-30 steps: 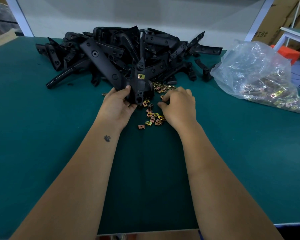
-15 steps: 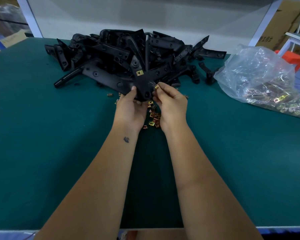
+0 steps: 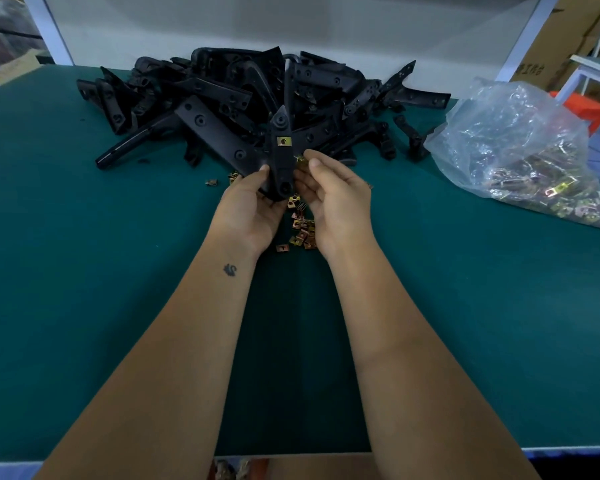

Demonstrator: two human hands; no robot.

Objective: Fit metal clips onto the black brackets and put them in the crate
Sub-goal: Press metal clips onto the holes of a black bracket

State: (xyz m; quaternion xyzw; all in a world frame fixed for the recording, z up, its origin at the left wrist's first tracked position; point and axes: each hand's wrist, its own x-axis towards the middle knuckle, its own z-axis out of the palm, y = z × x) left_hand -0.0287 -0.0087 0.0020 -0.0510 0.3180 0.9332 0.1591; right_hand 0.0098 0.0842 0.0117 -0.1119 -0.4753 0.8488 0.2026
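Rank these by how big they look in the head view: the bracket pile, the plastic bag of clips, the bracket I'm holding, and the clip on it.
1. bracket pile
2. plastic bag, which looks clearly smaller
3. held bracket
4. fitted clip

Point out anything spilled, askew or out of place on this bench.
Loose metal clips lie scattered on the green table under the hands, outside the plastic bag. The black brackets sit in a jumbled heap. No crate is in view.
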